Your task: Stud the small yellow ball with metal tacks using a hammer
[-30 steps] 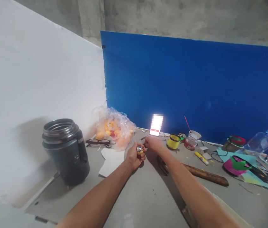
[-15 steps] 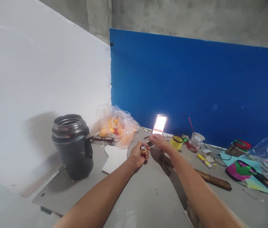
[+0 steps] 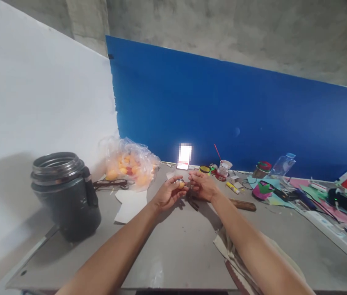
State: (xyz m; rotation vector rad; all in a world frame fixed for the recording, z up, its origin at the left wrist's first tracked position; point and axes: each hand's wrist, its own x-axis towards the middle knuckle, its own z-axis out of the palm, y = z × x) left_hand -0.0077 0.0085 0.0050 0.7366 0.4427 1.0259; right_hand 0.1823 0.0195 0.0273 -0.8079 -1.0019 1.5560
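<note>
My left hand (image 3: 166, 196) is closed around a small shiny ball (image 3: 180, 184), silvery on top and golden below, held above the table. Close by on its right, my right hand (image 3: 204, 187) has thumb and fingers pinched together. Whatever it may hold is too small to make out. Under and beside the right hand lies what looks like a hammer with a wooden handle (image 3: 243, 204), its head partly hidden by the hand. Behind both hands a lit phone (image 3: 184, 157) leans near the blue panel.
A dark wide-mouthed flask (image 3: 65, 200) stands at left. Beyond it are glasses (image 3: 112, 184), white paper (image 3: 132, 207) and a plastic bag of orange fruit (image 3: 130, 166). To the right are a yellow tube (image 3: 232, 187), a clear bottle (image 3: 284, 165), coloured paper and a cloth (image 3: 222, 243).
My right hand has drawn back from near the phone to beside the ball. My left hand still holds the ball. The view has swung to the right.
</note>
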